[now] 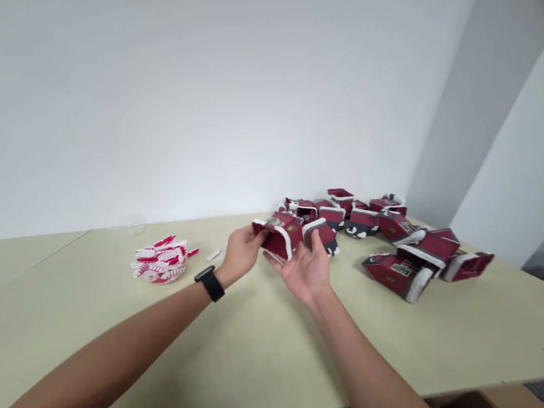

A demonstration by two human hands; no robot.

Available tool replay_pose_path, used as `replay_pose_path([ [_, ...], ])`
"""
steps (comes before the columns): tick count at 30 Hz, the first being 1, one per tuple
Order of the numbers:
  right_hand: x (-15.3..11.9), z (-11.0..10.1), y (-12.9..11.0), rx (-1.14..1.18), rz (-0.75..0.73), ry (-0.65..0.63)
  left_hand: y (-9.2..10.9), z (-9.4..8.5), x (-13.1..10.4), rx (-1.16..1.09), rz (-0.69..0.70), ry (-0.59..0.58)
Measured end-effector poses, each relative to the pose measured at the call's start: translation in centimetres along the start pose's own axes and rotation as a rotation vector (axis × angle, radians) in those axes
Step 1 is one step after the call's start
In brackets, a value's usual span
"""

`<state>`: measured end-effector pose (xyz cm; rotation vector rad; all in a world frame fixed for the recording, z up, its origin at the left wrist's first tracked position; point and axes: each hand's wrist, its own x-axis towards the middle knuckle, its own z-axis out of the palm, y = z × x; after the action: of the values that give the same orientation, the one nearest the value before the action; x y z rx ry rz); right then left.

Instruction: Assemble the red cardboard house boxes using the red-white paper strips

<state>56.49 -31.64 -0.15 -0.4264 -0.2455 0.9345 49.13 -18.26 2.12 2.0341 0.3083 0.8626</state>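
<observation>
My left hand [242,252] grips the left end of a small dark red paper box with white trim [283,234], held just above the table. A black watch sits on that wrist. My right hand [305,269] is palm up with fingers spread, right under and beside the box, its fingertips touching or nearly touching the box's lower right edge. Behind and to the right lies a heap of several similar red boxes [351,211].
The pale green table [249,350] runs to a white wall. A pile of red and white striped pieces [163,261] lies at the left, with a small white scrap [213,255] beside it. More red boxes [423,259] lie at the right. A cardboard box edge shows below the table front.
</observation>
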Motion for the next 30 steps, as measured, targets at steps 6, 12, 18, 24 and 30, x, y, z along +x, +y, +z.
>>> replay_pose_path([
  [6, -0.4, 0.2, 0.8, -0.115, 0.067, -0.027, 1.2, -6.4, -3.3, 0.351, 0.09, -0.252],
  [12, 0.0, -0.3, 1.1, -0.122, 0.098, 0.08, -0.2, -18.2, -2.7, 0.965, -0.084, 0.186],
  [18, 0.1, -0.6, 1.3, -0.172, 0.096, 0.074, -3.8, -20.0, -3.2, 1.003, -0.262, -0.009],
  [24, -0.3, -0.7, 1.1, -0.206, 0.082, 0.081, -5.0, -19.5, -3.3, 1.023, -0.283, -0.11],
  [30, -0.1, -0.8, 1.1, -0.212, 0.092, 0.087, -5.4, -20.1, -3.3, 1.057, -0.287, -0.105],
])
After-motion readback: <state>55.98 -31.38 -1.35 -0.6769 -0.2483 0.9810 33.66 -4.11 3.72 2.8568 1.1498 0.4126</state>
